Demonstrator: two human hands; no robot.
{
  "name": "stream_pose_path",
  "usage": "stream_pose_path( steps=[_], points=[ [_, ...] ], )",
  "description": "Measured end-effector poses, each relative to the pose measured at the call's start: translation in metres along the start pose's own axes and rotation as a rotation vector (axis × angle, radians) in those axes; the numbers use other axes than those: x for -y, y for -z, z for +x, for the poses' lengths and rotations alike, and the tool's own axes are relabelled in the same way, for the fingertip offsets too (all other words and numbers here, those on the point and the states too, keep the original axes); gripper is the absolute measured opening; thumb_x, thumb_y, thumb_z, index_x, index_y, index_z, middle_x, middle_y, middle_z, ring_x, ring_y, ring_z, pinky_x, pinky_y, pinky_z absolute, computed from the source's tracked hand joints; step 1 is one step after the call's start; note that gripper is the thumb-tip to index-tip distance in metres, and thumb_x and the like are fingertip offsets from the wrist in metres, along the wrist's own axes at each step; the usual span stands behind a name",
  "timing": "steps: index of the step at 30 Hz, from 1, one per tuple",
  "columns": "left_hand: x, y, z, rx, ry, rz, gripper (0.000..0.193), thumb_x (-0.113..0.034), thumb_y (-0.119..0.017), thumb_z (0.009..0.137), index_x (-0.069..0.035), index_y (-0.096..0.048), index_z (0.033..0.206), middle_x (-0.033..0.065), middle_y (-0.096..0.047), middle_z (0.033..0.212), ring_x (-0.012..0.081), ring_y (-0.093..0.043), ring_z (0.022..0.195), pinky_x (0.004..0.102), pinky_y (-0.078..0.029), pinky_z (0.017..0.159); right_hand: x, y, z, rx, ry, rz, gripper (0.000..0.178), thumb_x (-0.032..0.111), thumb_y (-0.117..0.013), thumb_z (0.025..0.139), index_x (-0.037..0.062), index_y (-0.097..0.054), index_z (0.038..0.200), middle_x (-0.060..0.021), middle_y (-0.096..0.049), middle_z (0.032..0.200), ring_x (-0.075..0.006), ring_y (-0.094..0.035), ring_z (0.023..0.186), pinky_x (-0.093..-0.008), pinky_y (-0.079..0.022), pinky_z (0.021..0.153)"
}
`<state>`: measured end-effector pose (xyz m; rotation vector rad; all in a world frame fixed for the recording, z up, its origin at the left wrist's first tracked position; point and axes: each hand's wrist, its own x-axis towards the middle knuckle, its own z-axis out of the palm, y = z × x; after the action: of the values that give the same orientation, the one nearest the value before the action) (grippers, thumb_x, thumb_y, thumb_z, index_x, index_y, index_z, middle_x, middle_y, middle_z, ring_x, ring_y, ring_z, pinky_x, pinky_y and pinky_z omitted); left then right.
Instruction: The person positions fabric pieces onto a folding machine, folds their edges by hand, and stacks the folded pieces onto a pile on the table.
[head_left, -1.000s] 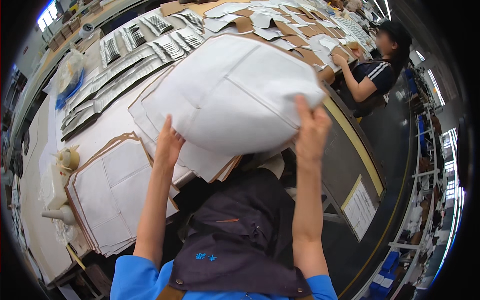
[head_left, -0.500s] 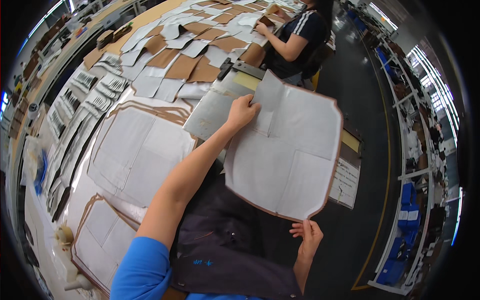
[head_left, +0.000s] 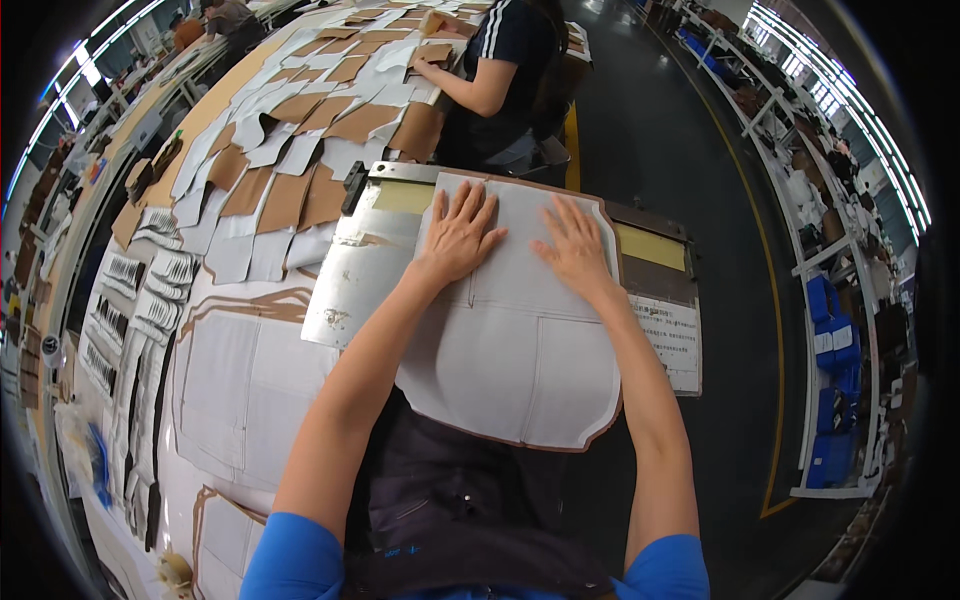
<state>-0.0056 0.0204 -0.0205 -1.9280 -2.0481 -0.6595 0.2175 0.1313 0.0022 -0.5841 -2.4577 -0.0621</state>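
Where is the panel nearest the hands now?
In the head view's centre, the white panel lies under the left hand and right hand, partly covering the metal plate.

The short sleeves (head_left: 292, 556) are bright blue; the left hand (head_left: 459, 240) and right hand (head_left: 578, 256) are bare. A dark apron (head_left: 440, 465) covers the body's front; it carries a small shiny stud (head_left: 467, 497) and a light blue marking (head_left: 403, 551).

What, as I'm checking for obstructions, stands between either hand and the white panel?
Nothing visible. The left hand is spread against the upper left of the white panel; the right hand, slightly blurred, is on or just above its upper right. No other thing shows between.
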Motion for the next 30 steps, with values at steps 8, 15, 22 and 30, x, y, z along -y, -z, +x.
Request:
stream_pose_path(
  steps=[8, 15, 22, 30],
  points=[
    [-0.020, 0.022, -0.022, 0.211, 0.036, 0.020, 0.061, -0.047, -0.038, 0.106, -0.011, -0.041, 0.154, 0.0156, -0.031, 0.164, 0.0316, -0.020, 0.155, 0.0564, -0.009, 0.124, 0.007, 0.000, -0.032, 0.240, -0.084, 0.056, 0.053, 0.041, -0.050, 0.103, 0.0128, -0.051, 0.148, -0.0156, -0.036, 0.160, -0.0359, -0.027, 0.151, -0.0601, -0.019, 0.120],
    [-0.008, 0.011, 0.005, 0.156, 0.046, -0.012, 0.058, -0.044, -0.040, 0.105, -0.010, -0.043, 0.153, 0.0150, -0.038, 0.160, 0.0312, -0.027, 0.152, 0.0547, -0.013, 0.123, -0.006, -0.010, -0.010, 0.204, -0.117, 0.018, 0.053, 0.039, -0.054, 0.102, 0.0112, -0.052, 0.146, -0.0150, -0.039, 0.159, -0.0367, -0.030, 0.150, -0.0613, -0.022, 0.118],
    [0.001, 0.005, 0.015, -0.026, 0.027, -0.002, 0.051, -0.040, -0.054, 0.101, -0.007, -0.056, 0.139, 0.0150, -0.048, 0.139, 0.0330, -0.043, 0.133, 0.0493, -0.031, 0.110, -0.004, -0.007, 0.014, 0.199, -0.123, -0.047, 0.051, 0.040, -0.059, 0.098, 0.0082, -0.057, 0.139, -0.0216, -0.052, 0.131, -0.0383, -0.047, 0.125, -0.0598, -0.036, 0.103],
    [-0.005, 0.005, 0.016, -0.054, 0.005, -0.017, 0.048, -0.038, -0.057, 0.099, -0.009, -0.056, 0.137, 0.0178, -0.051, 0.135, 0.0349, -0.045, 0.129, 0.0511, -0.031, 0.109, 0.011, -0.024, 0.026, 0.209, -0.103, -0.032, 0.056, 0.048, -0.062, 0.095, 0.0092, -0.058, 0.136, -0.0207, -0.052, 0.128, -0.0362, -0.046, 0.122, -0.0565, -0.040, 0.094]
  ],
)
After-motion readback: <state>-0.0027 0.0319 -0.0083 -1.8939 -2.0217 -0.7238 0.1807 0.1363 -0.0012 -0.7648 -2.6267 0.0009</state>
